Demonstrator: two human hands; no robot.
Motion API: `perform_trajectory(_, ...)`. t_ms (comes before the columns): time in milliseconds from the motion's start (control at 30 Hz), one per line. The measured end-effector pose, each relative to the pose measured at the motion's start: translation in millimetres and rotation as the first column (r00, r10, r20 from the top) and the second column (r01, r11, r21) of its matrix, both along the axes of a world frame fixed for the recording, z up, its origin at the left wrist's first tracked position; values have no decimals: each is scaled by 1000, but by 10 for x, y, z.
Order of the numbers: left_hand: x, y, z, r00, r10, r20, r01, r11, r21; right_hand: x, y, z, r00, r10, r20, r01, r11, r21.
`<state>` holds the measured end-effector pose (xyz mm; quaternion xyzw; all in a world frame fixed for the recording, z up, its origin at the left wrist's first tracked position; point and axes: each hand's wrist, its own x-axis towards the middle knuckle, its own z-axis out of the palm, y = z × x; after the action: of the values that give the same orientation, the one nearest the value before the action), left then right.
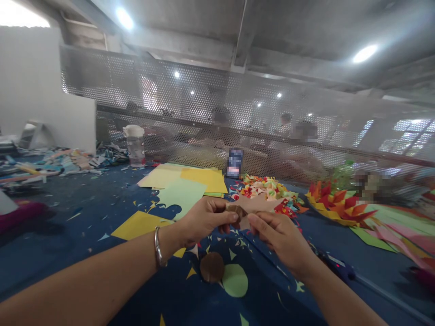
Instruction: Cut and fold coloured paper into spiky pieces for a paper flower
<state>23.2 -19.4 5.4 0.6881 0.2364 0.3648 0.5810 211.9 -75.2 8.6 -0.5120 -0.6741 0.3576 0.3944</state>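
Both of my hands meet over the middle of the blue table. My left hand [212, 217], with a silver bangle [158, 246] at the wrist, is pinched on a piece of pinkish-brown paper [260, 204]. My right hand [277, 235] is closed on the same piece from the other side, thumb against forefinger. Part of the paper between the fingers is shaded and hidden. Just below lie a brown disc [212, 267] and a pale green paper circle [235, 280], edges close together. Small pointed paper scraps [232, 254] are scattered around them.
Yellow and green sheets [204, 179] lie beyond my left hand. A heap of small coloured paper pieces [268, 188], a phone [234, 163] and red-orange folded paper [340, 203] are further back. A glue gun-like tool [340, 267] lies right; a cup [136, 145] stands left.
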Motion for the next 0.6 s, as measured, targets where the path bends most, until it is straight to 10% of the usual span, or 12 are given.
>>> perform_trajectory(600, -17, 25, -32, 997, -55, 49, 54, 998, 38, 12, 15, -4, 1000, 3, -11, -3, 1000, 13)
